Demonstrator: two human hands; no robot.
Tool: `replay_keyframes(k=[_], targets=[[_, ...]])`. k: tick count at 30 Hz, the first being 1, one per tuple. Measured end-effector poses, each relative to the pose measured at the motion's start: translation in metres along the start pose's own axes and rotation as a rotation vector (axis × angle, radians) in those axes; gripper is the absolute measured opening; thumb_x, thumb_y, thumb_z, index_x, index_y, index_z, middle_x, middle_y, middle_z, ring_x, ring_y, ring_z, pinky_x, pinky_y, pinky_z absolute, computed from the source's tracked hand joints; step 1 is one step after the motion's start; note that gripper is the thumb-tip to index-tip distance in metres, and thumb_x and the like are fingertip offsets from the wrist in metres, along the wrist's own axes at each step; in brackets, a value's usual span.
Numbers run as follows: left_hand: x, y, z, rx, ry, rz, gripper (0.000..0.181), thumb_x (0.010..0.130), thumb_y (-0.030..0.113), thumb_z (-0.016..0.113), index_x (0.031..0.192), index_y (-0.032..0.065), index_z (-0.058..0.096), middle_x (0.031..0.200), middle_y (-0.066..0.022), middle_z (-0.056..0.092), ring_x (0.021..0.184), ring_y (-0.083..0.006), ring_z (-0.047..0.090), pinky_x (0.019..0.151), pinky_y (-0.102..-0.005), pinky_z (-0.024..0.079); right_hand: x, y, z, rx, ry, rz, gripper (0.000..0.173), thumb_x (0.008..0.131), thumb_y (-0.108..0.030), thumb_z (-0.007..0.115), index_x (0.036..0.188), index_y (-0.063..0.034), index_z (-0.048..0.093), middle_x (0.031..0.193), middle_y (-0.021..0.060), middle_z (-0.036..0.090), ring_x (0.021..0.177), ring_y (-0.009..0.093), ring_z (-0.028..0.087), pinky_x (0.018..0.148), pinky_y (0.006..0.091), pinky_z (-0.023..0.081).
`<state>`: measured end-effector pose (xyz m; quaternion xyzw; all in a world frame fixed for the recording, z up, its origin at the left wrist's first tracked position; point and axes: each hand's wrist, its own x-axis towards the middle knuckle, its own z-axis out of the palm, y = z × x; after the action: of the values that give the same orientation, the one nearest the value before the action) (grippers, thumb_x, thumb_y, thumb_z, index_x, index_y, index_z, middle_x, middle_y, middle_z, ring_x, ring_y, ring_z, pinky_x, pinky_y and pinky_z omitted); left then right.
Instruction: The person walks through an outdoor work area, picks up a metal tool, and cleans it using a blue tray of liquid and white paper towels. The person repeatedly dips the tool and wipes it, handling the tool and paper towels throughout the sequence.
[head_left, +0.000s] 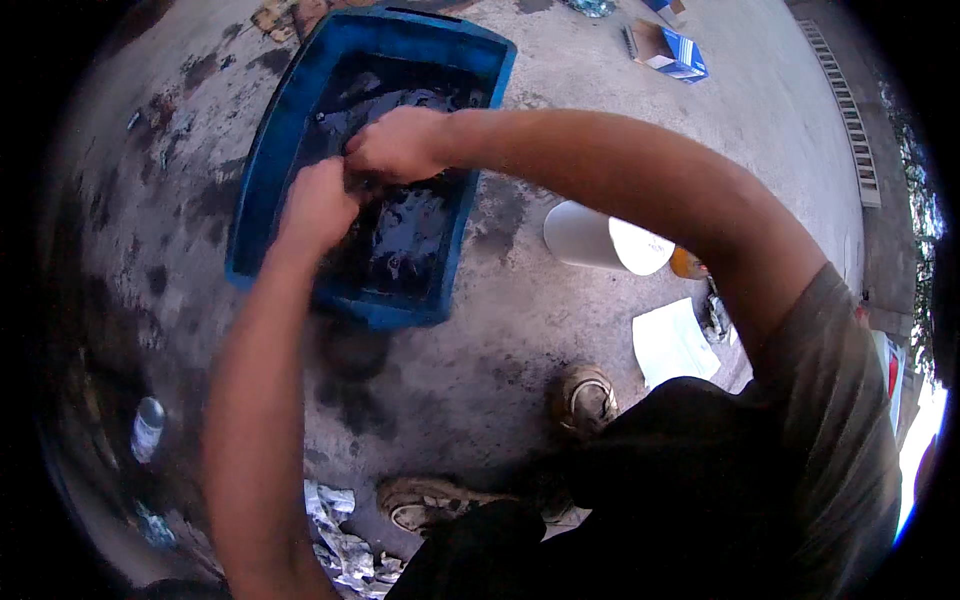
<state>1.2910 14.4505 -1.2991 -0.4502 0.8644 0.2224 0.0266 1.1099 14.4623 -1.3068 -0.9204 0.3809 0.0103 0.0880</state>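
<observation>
Below me a blue plastic tub (259, 202) stands on the concrete floor, with dark, shiny liquid (409, 225) in it. Over the middle of the tub my two hands meet. My left hand (321, 199) comes from the near left side with its fingers curled inward. From the right reaches my right hand (401, 146), bent at the wrist, its fingers also curled and pointing down. Something dark shows between the hands, but blur and the fingers hide what it is. Whether either hand grips it is not plain.
A white paper roll (585, 236) lies right of the tub, near an orange container (686, 264) and a white sheet (673, 341). Further off sits a blue-and-white box (675, 56). A bottle (148, 429) and crumpled paper (341, 536) lie at left. Dark stains mark the floor (480, 367).
</observation>
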Motion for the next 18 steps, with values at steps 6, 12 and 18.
replay_keyframes(k=[6, 12, 18], targets=[[-0.011, 0.005, -0.022, 0.212, -0.064, -0.039, 0.022, 0.079, 0.017, 0.065, 0.093, 0.0014, 0.06, 0.098, -0.0213, 0.063, 0.096, -0.0381, 0.059, 0.081, -0.0462, 0.048, -0.028, 0.029, -0.017, -0.298, -0.286, 0.174, 0.025, 0.083, -0.007, 0.056, 0.107, -0.0098, 0.06, 0.102, 0.0125, 0.065, 0.097, 0.032, 0.063, 0.077, 0.0427, 0.053], [-0.007, -0.026, 0.002, 0.222, -0.069, -0.035, 0.018, 0.083, 0.015, 0.059, 0.092, -0.0008, 0.059, 0.094, -0.0221, 0.063, 0.091, -0.0374, 0.061, 0.078, -0.046, 0.048, -0.004, 0.026, -0.039, -0.291, -0.437, 0.225, 0.026, 0.079, -0.011, 0.066, 0.105, -0.0108, 0.062, 0.099, 0.0141, 0.066, 0.094, 0.034, 0.063, 0.074, 0.044, 0.054], [0.012, -0.003, -0.004, -0.406, -0.41, -0.179, 0.02, 0.092, 0.017, 0.047, 0.092, 0.0004, 0.059, 0.077, -0.0087, 0.061, 0.063, -0.0188, 0.056, 0.058, -0.0344, 0.044, 0.01, -0.007, -0.02, -0.12, -0.221, 0.005, 0.024, 0.082, -0.025, 0.064, 0.102, -0.0119, 0.064, 0.095, 0.0121, 0.067, 0.091, 0.034, 0.063, 0.076, 0.0427, 0.052]])
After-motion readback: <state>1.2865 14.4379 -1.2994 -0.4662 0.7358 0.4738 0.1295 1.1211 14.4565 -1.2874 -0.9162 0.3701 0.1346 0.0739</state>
